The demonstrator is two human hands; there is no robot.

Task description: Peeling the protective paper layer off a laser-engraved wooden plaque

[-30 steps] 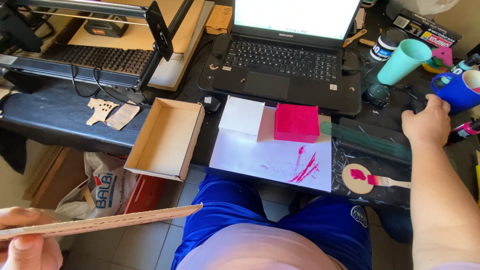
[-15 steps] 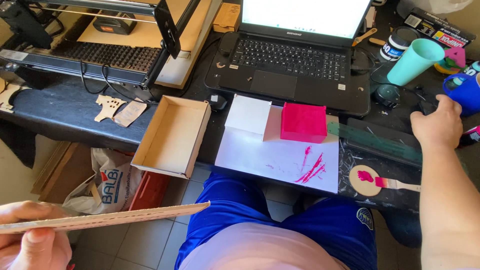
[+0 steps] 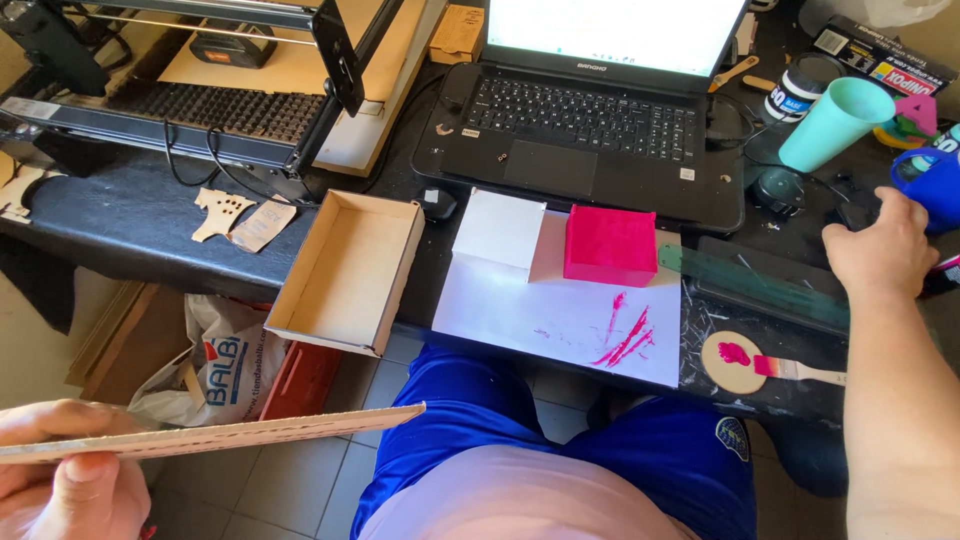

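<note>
My left hand (image 3: 70, 480) is at the lower left and grips a thin flat wooden board (image 3: 240, 435), seen edge-on and stretching to the right over my blue shorts. Far to the right, my right hand (image 3: 880, 255) rests on the dark desk with its fingers curled, next to a blue mug (image 3: 925, 185); whether it grips anything I cannot tell. Between the hands, a pink painted box (image 3: 610, 245) and a white box (image 3: 500, 232) sit on a white sheet (image 3: 540, 320) streaked with pink paint.
An open shallow wooden tray (image 3: 345, 272) overhangs the desk's front edge. A black laptop (image 3: 590, 125) sits behind the boxes, a laser cutter frame (image 3: 200, 110) at the back left. A teal cup (image 3: 835, 125), a green ruler (image 3: 750, 285) and a pink-tipped brush (image 3: 795, 370) lie on the right.
The view has shifted slightly, so the desk objects sit a little further right and up. My right hand has edged toward the blue mug. The left hand still holds the board.
</note>
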